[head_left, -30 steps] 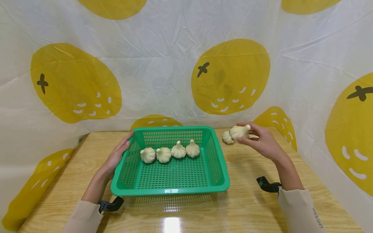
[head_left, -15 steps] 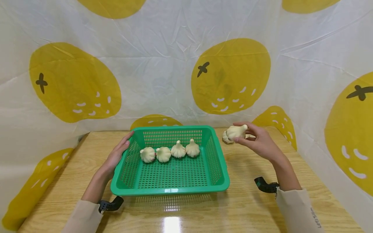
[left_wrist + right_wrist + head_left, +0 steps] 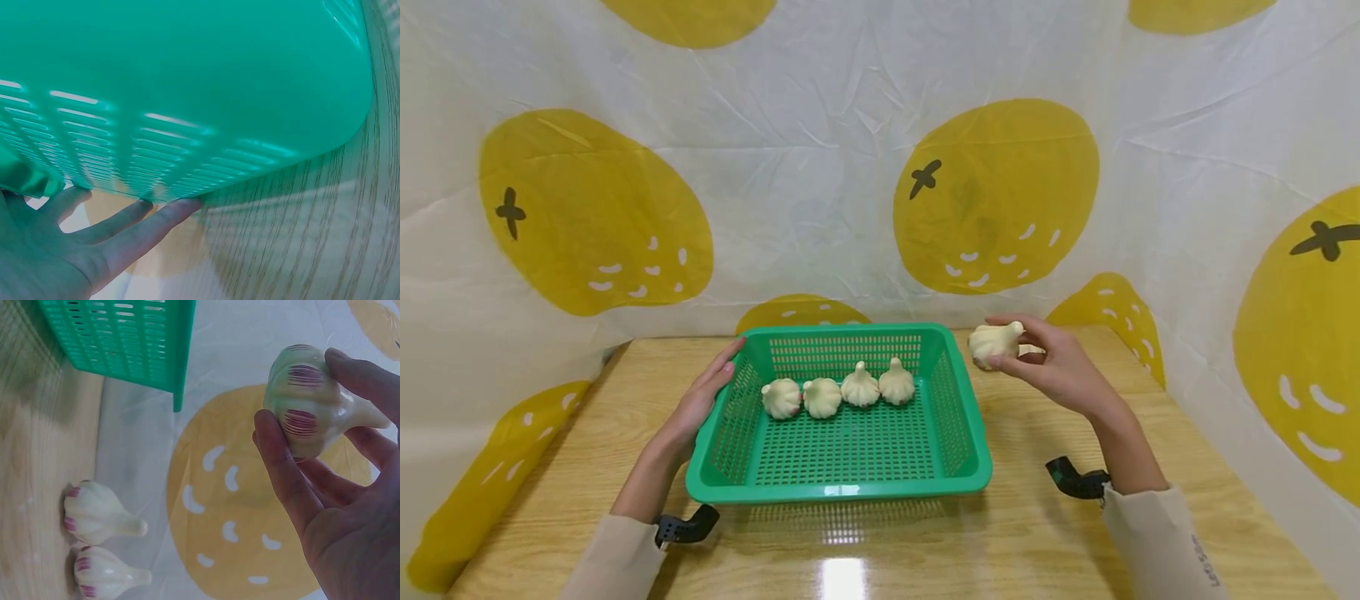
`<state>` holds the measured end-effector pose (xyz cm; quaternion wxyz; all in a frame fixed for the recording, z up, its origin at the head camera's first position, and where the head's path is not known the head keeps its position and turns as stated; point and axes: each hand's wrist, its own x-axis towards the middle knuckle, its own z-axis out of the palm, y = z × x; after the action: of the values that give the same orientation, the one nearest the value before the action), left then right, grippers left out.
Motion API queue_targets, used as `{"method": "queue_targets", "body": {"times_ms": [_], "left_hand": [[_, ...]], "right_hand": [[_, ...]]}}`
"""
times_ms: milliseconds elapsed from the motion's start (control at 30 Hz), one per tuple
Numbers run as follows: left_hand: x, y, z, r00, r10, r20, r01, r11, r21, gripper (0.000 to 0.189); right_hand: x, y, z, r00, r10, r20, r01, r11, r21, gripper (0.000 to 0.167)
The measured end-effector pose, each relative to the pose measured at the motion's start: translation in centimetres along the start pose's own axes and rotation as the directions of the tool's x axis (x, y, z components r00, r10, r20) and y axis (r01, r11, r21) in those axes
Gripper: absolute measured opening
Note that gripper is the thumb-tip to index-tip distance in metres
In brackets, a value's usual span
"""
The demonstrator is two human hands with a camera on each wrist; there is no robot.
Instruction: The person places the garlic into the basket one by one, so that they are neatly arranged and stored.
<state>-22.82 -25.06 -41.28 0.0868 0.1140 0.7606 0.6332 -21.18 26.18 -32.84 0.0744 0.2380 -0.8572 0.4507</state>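
Shifted leftward, the right hand (image 3: 1060, 367) pinches a purple-streaked white garlic bulb (image 3: 994, 344) near the counter's (image 3: 1011, 542) far edge, four bulbs (image 3: 859, 388) in the green perforated-plastic basket (image 3: 850, 492), two bulbs (image 3: 97, 512) outside, left hand (image 3: 698, 404) straight-fingered at its rim.

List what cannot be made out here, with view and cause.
Head: two garlic bulbs outside the green basket, mostly behind the held bulb and right hand.
Left wrist: the basket's inside, behind its wall.
Right wrist: rest of the basket, cut off by the top edge.
Head: lettering on the right sleeve, too small.
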Motion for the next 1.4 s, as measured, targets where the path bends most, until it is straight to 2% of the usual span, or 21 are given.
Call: {"method": "queue_targets", "body": {"times_ms": [200,400,900,1133,1400], "left_hand": [[0.1,0.0,0.1,1.000,-0.005,0.005,0.005,1.000,-0.005,0.060],[0.1,-0.2,0.1,1.000,0.003,0.008,-0.003,1.000,-0.025,0.060],[-0.1,-0.3,-0.1,1.000,0.005,0.011,-0.005,0.999,-0.032,0.060],[-0.3,-0.1,-0.1,1.000,-0.001,0.000,0.001,1.000,-0.013,0.060],[0.0,0.0,-0.1,1.000,-0.003,0.000,0.003,1.000,-0.010,0.061]], "right_hand": [[0.7,-1.2,0.0,0.999,0.037,0.018,-0.036,0.999,-0.038,0.049],[2.2,-2.8,0.3,0.999,0.003,0.049,0.001,0.997,-0.082,0.050],[5.6,-5.8,2.1,0.987,-0.073,0.143,0.089,0.990,-0.108,0.047],[6.9,-6.8,3.3,0.972,-0.099,0.215,0.123,0.987,-0.100,0.050],[8.1,-7.2,4.7,0.950,-0.098,0.297,0.119,0.991,-0.054,0.045]]}}
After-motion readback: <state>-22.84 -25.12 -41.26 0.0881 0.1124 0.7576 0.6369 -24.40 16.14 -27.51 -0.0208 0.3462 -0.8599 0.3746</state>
